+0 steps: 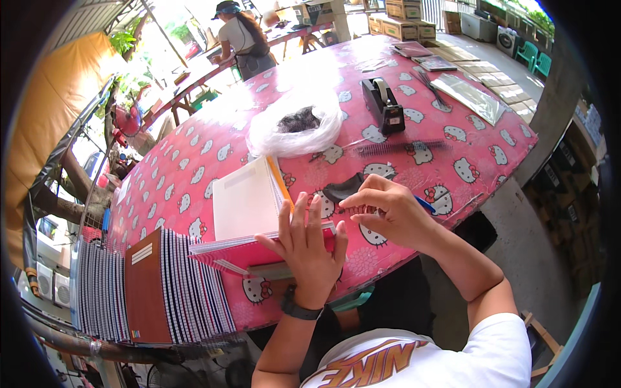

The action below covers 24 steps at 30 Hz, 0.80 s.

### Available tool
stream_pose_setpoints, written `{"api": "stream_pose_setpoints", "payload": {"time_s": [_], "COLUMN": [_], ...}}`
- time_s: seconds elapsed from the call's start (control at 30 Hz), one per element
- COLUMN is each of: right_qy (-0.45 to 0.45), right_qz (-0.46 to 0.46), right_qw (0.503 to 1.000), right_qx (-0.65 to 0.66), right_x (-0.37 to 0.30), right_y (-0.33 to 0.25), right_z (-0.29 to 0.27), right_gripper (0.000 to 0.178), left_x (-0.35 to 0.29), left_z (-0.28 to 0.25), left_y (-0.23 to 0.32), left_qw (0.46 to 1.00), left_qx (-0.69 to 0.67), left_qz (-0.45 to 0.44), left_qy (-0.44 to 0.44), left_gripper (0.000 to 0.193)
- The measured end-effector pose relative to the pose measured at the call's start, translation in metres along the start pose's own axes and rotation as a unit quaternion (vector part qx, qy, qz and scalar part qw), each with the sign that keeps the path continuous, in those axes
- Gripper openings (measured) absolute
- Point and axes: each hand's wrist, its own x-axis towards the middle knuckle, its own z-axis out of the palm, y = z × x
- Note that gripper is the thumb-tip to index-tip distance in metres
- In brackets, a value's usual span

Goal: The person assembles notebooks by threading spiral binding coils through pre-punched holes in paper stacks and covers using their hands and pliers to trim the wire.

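Note:
My left hand (307, 249), with a dark band on its wrist, is spread against a pink-covered sheaf of paper (226, 257) tilted up near the table's front edge. Its fingers are stretched out over the sheaf's upper edge. Just to the right, my right hand (396, 210) is curled, thumb and fingertips drawn close together near the sheaf's right end. Whatever lies between those fingertips is too small to make out. Behind the sheaf lies a white paper stack (242, 200) with a yellow-orange edge. A dark grey piece (343, 187) and a blue pen (424, 204) are beside my right hand.
Spiral-bound notebooks (194, 284) stand in a row at the left. Farther back are a plastic bag (259, 132) of black coils, a tape dispenser (384, 107), loose binding wires (401, 147) and clear plastic sheets (469, 97). Another person (242, 42) stands at a far table.

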Motion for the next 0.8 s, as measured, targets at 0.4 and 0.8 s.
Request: {"api": "stream_pose_setpoints", "payload": {"time_s": [0.4,0.8], "right_qy": [0.007,0.023], "right_qz": [0.065,0.052], "right_qw": [0.998,0.998], "right_qx": [-0.015,0.001], "right_x": [0.003,0.005], "right_y": [-0.022,-0.014], "right_z": [0.042,0.026], "right_gripper": [0.044,0.027], "left_x": [-0.001,-0.001], "left_z": [-0.006,-0.009], "left_y": [-0.007,-0.010], "left_qw": [0.999,0.998], "left_qx": [0.007,-0.002], "left_qz": [-0.014,-0.029], "left_qy": [0.030,0.053], "left_gripper": [0.050,0.037]}}
